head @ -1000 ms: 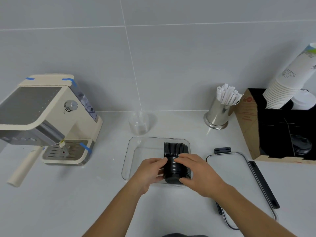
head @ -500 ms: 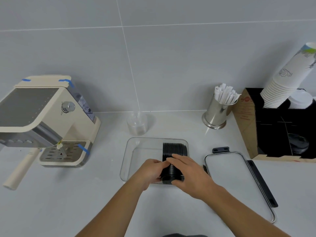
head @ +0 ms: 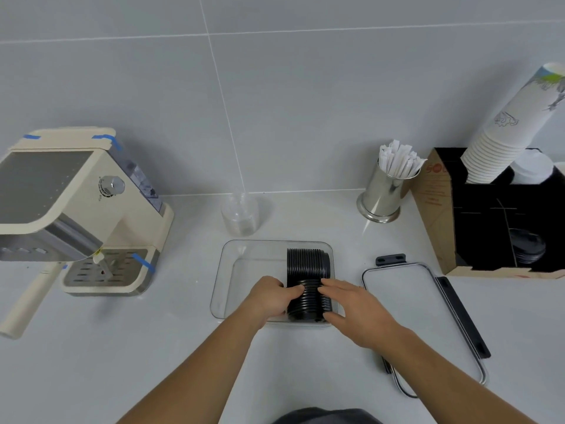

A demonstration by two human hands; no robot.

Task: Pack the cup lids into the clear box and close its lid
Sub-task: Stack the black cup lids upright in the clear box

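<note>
Both hands are on a stack of black cup lids (head: pixel 309 296) lying on its side in the right half of the clear box (head: pixel 244 270), at the near end; the left hand (head: pixel 270 296) curls round the stack's left flank with fingers bent against the ridged rims, and the right hand (head: pixel 351 304) presses flat-fingered on its right flank, so the stack is pinched between the two; a second stack of black lids (head: pixel 307 263) lies on its side just behind it in the same half, the two seemingly touching end to end; two stacks in the box, the lids in each too many and too close to count; the left half of the box is bare; these lids look light, thin and stiff at the rim but springy as a nested column, likely to fan apart or slide if squeezed only at the middle, so both ends or both flanks want holding together; the one box lid (head: pixel 406 304), clear with black clips, lies flat on the counter (head: pixel 122 362) just right of the box, not yet fitted; more dark lids (head: pixel 527 247) sit in the cardboard organiser (head: pixel 434 215) far right
</note>
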